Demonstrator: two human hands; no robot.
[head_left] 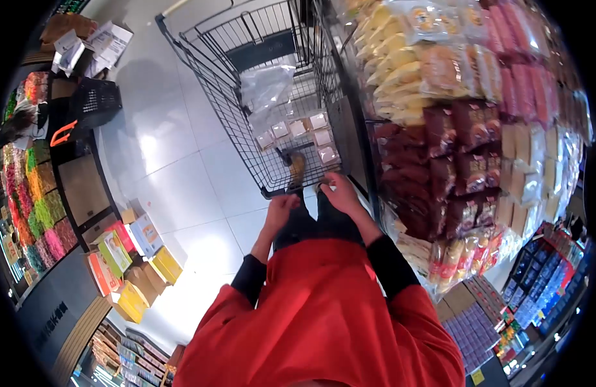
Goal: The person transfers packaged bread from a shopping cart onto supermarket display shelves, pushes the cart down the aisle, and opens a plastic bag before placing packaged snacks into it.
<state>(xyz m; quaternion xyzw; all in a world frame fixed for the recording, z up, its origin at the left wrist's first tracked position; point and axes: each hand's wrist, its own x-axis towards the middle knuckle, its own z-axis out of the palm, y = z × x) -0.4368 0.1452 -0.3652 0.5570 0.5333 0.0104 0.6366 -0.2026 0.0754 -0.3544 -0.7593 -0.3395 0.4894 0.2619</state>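
My left hand hangs just below the near left corner of a wire shopping cart, its fingers curled; whether anything is in them is too small to tell. By the cart's near right corner is my right hand, fingers bent and partly closed, with no object visible in it. Inside the cart lie several small clear-wrapped packs in a bent row. A crumpled clear plastic bag lies farther up in the cart.
A display of packaged snacks rises close on the right. At the left are colourful candy bins, a dark basket and several cardboard boxes on the floor. Pale tiled floor runs left of the cart.
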